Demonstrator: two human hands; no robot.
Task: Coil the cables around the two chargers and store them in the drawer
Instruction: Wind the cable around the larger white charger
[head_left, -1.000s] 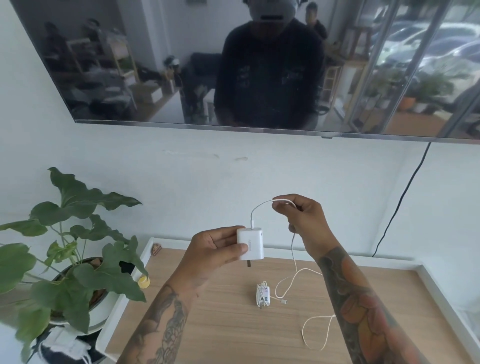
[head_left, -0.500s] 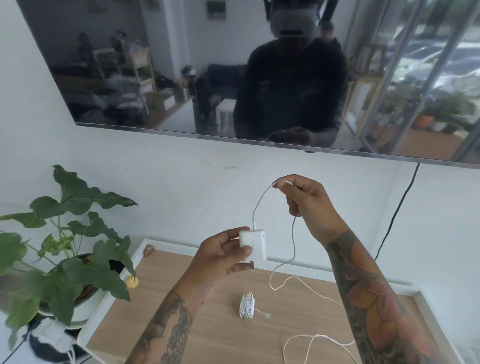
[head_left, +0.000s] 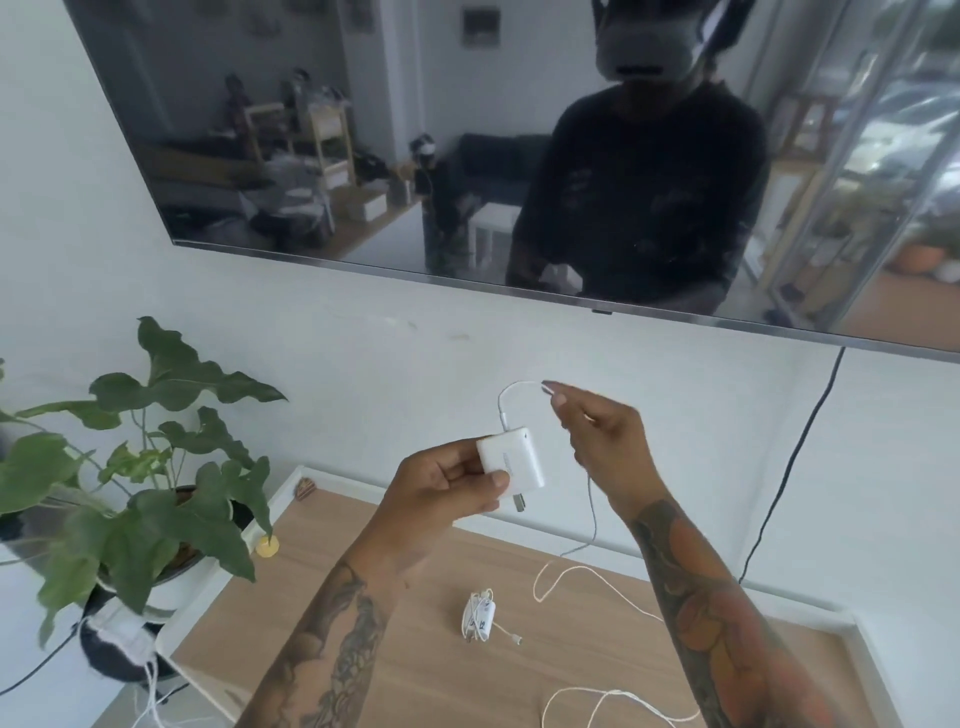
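My left hand (head_left: 447, 486) grips a white square charger (head_left: 511, 460) in the air above the wooden tabletop (head_left: 405, 654). Its white cable (head_left: 592, 577) rises from the top of the charger in a short arc to my right hand (head_left: 597, 431), which pinches it just right of the charger. From there the cable hangs down and trails in loose loops over the table. A second, smaller charger (head_left: 480, 616) lies on the table with its cable wound around it and one short end sticking out. No drawer is in view.
A leafy potted plant (head_left: 130, 483) stands to the left of the table. A large dark wall screen (head_left: 467, 145) hangs above, with a black cord (head_left: 789, 467) running down the white wall at right. A small yellow object (head_left: 267, 546) sits near the table's left rim.
My right hand has come down and closer to the charger, making the cable arc shorter. My left hand has tilted the charger. The view has shifted upward and left.
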